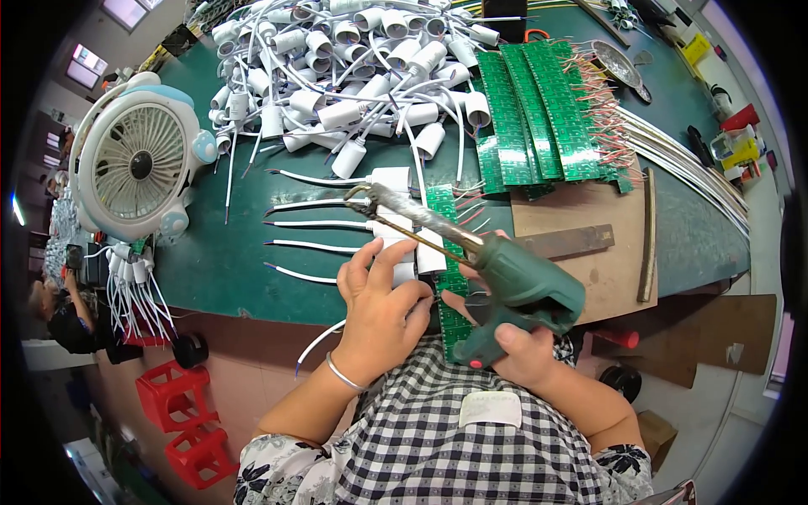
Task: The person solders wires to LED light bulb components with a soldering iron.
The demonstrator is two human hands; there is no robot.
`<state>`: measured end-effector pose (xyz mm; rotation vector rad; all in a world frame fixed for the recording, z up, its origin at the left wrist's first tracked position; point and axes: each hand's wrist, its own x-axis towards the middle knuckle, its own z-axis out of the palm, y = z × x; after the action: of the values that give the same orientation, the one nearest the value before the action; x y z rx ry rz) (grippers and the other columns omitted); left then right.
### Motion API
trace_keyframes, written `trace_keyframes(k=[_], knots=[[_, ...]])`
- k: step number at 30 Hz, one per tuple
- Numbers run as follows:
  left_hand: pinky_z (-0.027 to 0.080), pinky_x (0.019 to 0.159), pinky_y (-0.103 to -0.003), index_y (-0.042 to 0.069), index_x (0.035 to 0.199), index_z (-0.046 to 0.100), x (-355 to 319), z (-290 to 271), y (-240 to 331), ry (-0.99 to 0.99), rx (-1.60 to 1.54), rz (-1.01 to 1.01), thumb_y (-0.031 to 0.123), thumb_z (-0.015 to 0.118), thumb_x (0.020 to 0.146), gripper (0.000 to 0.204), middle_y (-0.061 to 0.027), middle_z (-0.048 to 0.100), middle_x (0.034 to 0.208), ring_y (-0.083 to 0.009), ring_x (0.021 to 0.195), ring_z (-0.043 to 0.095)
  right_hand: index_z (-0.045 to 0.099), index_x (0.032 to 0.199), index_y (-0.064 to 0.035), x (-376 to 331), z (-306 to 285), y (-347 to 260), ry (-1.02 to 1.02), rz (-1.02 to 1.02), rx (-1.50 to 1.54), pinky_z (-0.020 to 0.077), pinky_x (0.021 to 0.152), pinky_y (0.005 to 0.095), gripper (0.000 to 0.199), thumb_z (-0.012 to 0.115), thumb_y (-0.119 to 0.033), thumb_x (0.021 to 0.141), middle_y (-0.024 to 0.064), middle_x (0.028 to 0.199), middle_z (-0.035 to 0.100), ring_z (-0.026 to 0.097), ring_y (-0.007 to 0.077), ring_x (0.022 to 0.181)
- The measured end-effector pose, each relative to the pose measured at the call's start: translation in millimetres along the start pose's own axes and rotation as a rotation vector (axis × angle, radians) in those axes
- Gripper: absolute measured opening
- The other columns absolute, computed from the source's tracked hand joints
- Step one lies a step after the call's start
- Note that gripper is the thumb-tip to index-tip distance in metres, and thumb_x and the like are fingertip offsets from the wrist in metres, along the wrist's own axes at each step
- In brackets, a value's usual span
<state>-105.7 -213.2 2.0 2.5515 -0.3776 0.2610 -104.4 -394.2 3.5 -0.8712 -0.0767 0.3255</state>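
Note:
My right hand (528,352) grips the handle of a green soldering gun (532,282). Its long metal barrel slants up and left, and the tip is over the upper end of a row of white lamp housings (391,178). White cables (324,225) stick out leftward from these. Bent over the lower end of the row, my left hand (374,303) has its fingers closed around a housing mostly hidden beneath them; a white cable (320,343) comes out below. A narrow green circuit board strip (455,324) runs alongside the housings, partly covered by the gun.
A large heap of white housings with cables (345,84) lies at the back. Stacked green circuit boards (534,118) with reddish leads are at back right, by a brown board (614,282) bearing a metal bar (568,241). A fan (141,164) stands left; red stools (175,396) are below.

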Motion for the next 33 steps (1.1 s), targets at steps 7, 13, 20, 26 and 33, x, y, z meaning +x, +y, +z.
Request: trace_keyframes(k=[7, 13, 20, 26, 33], knots=[[0.018, 0.100, -0.050, 0.014, 0.073, 0.066, 5, -6, 4, -0.062, 0.067, -0.011, 0.014, 0.069, 0.066, 0.008, -0.0080, 0.042, 0.134, -0.0371, 0.125, 0.030, 0.037, 0.130, 0.0003, -59, -39, -43, 0.046, 0.148, -0.477, 0.0479, 0.086, 0.0378, 0.066, 0.058, -0.042, 0.085, 0.0175, 0.099, 0.062, 0.062, 0.0246, 0.090], [0.018, 0.099, -0.051, 0.014, 0.071, 0.066, 11, -10, 5, -0.117, 0.067, -0.005, 0.014, 0.069, 0.065, 0.007, -0.0074, 0.041, 0.137, -0.0381, 0.124, 0.030, 0.046, 0.114, 0.0015, -95, -64, -60, -0.062, 0.149, -1.032, 0.0462, 0.070, 0.0282, 0.055, 0.055, -0.046, 0.088, 0.0094, 0.081, 0.063, 0.060, 0.0157, 0.071], [0.018, 0.099, -0.051, 0.013, 0.070, 0.066, 14, -11, 5, -0.150, 0.081, -0.012, 0.015, 0.069, 0.064, 0.006, -0.0075, 0.041, 0.137, -0.0387, 0.125, 0.029, 0.061, 0.077, -0.0051, -80, -60, -49, -0.136, -0.226, -1.291, 0.0458, 0.058, 0.0328, 0.009, 0.064, -0.013, 0.075, 0.0077, 0.072, 0.061, 0.059, 0.0231, 0.064], [0.018, 0.099, -0.051, 0.014, 0.069, 0.066, 14, -10, 3, -0.151, 0.064, -0.006, 0.015, 0.067, 0.064, 0.006, -0.0074, 0.041, 0.137, -0.0390, 0.125, 0.028, 0.063, 0.082, -0.0051, -78, -60, -44, -0.149, -0.304, -1.325, 0.0466, 0.059, 0.0349, 0.012, 0.065, -0.011, 0.072, 0.0098, 0.075, 0.062, 0.059, 0.0287, 0.066], [0.019, 0.098, -0.051, 0.015, 0.068, 0.065, 15, -10, 2, -0.151, 0.072, 0.008, 0.015, 0.067, 0.062, 0.006, -0.0072, 0.041, 0.137, -0.0387, 0.124, 0.028, 0.061, 0.090, -0.0026, -79, -60, -50, -0.200, -0.286, -1.367, 0.0475, 0.059, 0.0329, 0.019, 0.066, -0.012, 0.074, 0.0105, 0.075, 0.062, 0.060, 0.0258, 0.063]])
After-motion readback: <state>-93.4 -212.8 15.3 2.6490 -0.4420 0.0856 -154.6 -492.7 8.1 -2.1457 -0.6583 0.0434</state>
